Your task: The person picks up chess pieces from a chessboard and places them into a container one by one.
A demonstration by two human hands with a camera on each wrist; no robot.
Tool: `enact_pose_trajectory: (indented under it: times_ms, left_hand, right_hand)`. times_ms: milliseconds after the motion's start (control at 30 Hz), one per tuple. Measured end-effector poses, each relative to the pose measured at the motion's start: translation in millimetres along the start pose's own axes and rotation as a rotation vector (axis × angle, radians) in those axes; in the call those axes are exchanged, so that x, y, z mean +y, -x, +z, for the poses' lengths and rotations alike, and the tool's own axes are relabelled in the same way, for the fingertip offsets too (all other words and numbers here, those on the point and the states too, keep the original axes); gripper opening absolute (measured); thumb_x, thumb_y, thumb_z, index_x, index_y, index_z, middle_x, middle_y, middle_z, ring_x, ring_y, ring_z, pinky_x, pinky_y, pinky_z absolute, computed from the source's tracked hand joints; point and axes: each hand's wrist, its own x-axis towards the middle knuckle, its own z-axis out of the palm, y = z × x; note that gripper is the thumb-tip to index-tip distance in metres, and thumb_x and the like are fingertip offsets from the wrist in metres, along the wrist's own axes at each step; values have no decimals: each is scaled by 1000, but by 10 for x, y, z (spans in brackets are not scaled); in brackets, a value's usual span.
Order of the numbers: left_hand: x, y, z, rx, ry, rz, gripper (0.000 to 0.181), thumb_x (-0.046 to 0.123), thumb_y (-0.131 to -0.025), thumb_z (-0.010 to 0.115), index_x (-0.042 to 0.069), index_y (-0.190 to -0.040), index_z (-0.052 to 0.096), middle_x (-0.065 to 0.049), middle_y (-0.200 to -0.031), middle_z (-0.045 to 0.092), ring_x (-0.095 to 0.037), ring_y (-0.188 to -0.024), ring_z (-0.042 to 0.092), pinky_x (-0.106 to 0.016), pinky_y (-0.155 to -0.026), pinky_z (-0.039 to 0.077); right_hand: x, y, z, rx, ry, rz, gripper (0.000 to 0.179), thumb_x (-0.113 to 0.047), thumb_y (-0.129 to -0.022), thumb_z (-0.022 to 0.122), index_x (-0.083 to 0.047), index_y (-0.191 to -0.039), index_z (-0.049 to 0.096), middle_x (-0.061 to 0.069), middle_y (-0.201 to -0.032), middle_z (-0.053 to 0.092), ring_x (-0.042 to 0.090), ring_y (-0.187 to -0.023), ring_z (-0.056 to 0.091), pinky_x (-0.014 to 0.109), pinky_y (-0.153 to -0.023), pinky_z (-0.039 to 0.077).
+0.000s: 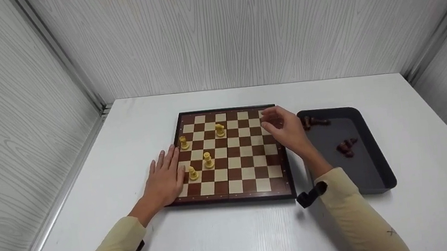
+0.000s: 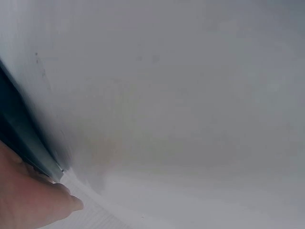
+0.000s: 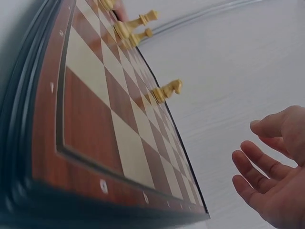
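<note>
A brown-and-cream chessboard [image 1: 246, 152] with a dark rim lies on the table. My left hand [image 1: 164, 179] rests along its left edge with straight fingers; the left wrist view shows part of that hand [image 2: 33, 200] beside the dark board edge. Over the right edge, my right hand [image 1: 287, 130] hovers with fingers loosely bent and apart; in the right wrist view nothing sits between the fingers [image 3: 257, 164]. Several yellowish chess pieces stand on the board's left half: a knight [image 1: 220, 130] near the middle, a rook-like piece [image 1: 183, 142], a taller piece [image 1: 208, 160] and a smaller one [image 1: 193, 173].
To the right of the board stands a dark grey tray [image 1: 381, 163]. Dark red-brown chess pieces lie in it, some at its upper left [image 1: 316, 122] and a small cluster [image 1: 347, 148] near its middle. Pale wood-grain panels [image 1: 247, 31] enclose the white table [image 1: 235, 236].
</note>
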Motion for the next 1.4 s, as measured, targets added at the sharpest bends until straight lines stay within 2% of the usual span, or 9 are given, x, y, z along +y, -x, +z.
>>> enact_pose_trajectory:
  times_ms: [100,333,567,700,1000,1167,1400]
  left_hand:
    - [5,-1,24,1,6,-2,62,34,-112,30,2,-164,17,-16,-171,13,-42,-155,12,-62,-122,11]
    - [-1,-4,6,-13,7,-17,63,36,-112,28,3,-164,15,-14,-171,10,-41,-156,10,-61,-122,9]
    - [25,15,42,-13,5,-14,63,36,-112,28,3,-164,15,-14,-171,10,-41,-155,11,-61,-122,10]
    - [21,19,25,-14,4,-15,63,36,-112,28,3,-164,15,-14,-171,11,-41,-155,10,-61,-122,10]
    - [14,12,16,8,0,-9,62,34,-112,29,2,-164,18,-15,-171,13,-42,-155,13,-61,-122,12]
    - [12,12,22,-18,1,-30,63,37,-112,26,4,-165,14,-13,-171,10,-40,-156,10,-60,-123,10]
    - [0,26,13,-26,-5,-30,63,38,-112,25,5,-165,13,-12,-171,9,-39,-156,10,-59,-123,10]
  right_hand:
    - [2,-17,107,-3,2,-3,26,7,-95,66,13,-120,64,32,-109,67,44,-102,66,56,-92,52]
    - [-17,-78,328,-58,-56,50,30,6,-96,66,13,-125,62,33,-117,64,46,-111,63,57,-97,49]
    - [428,-220,567,-107,7,86,32,-5,-96,71,0,-127,65,22,-117,68,32,-112,65,47,-97,53]
    - [406,-271,676,-131,25,109,35,-8,-97,71,-1,-130,64,23,-120,67,30,-112,65,44,-97,53]
    - [423,-397,920,-124,11,80,29,-4,-97,70,4,-125,65,21,-117,68,30,-110,66,44,-96,53]
    - [445,-418,1040,-131,8,122,30,-5,-98,69,3,-126,64,16,-120,68,28,-112,65,37,-96,54]
    - [442,-429,1149,-130,22,150,27,-2,-97,69,1,-124,65,15,-119,68,29,-110,67,39,-92,55]
